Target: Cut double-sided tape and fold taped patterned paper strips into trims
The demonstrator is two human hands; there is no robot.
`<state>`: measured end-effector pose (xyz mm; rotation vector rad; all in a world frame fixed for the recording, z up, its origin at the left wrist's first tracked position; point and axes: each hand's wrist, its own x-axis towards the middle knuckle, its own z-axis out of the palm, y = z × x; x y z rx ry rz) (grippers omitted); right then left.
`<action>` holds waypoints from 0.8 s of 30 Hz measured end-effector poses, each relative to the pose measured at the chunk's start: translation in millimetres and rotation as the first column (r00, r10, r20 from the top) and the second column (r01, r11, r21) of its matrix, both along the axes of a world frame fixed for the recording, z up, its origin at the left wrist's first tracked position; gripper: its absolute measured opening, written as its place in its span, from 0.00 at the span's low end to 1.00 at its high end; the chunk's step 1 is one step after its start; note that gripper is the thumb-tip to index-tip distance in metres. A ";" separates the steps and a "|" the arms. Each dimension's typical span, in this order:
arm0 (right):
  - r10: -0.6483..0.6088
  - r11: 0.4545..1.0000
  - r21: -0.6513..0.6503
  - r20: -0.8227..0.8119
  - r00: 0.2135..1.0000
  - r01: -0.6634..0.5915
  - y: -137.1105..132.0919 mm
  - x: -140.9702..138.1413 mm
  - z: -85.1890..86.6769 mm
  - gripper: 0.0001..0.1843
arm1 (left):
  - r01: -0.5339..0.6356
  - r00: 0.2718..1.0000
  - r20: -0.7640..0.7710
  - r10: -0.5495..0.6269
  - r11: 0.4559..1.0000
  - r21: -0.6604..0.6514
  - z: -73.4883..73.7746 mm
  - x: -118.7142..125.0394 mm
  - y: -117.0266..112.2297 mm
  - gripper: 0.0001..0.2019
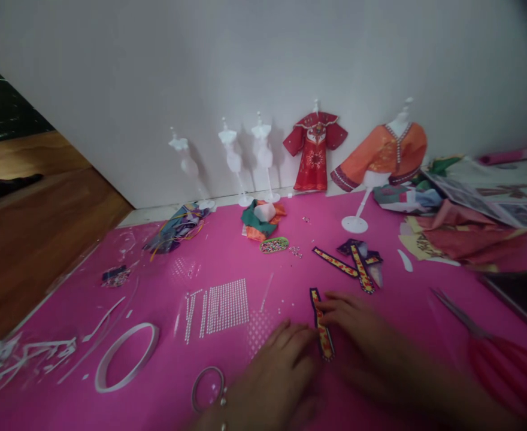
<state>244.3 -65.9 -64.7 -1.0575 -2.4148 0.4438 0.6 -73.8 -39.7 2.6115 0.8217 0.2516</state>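
A narrow fabric strip [325, 343] with a yellow and red pattern and a dark border lies on the pink mat in front of me. My right hand [357, 323] lies over its right side, fingers stretched out and touching the strip. From the left, my left hand [279, 368] rests low on the mat, its fingers extended and a fingertip at the strip's edge; its thumb is not clear. Just beyond lie two similar strips [335, 261] beside a dark fabric piece. Left of my hands is a sheet of stick-on pearls [228, 306] in rows.
Red-handled scissors [483, 338] lie at right near a dark flat device [519, 299]. Two tape rolls [156, 344] sit at left. White mini mannequins [233, 152] stand at the wall, plus one in a red dress [315, 161] and one in an orange top [371, 155]. Bead tray [273, 245] behind.
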 end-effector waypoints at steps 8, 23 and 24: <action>0.000 0.999 0.041 -0.054 0.999 0.002 -0.8 -3.9 17.2 0.21 | 0.016 0.996 0.092 -0.023 0.997 0.077 -13.1 -4.2 -1.2 0.20; -0.043 0.999 0.011 -0.020 0.999 0.043 -1.1 2.6 -13.8 0.28 | 0.057 0.996 -0.077 -0.045 0.983 0.174 3.6 2.2 -0.9 0.19; -0.048 0.999 0.013 -0.021 0.999 0.049 -0.8 2.5 -14.1 0.28 | 0.057 0.997 -0.064 -0.044 0.977 0.205 0.4 1.6 -0.7 0.18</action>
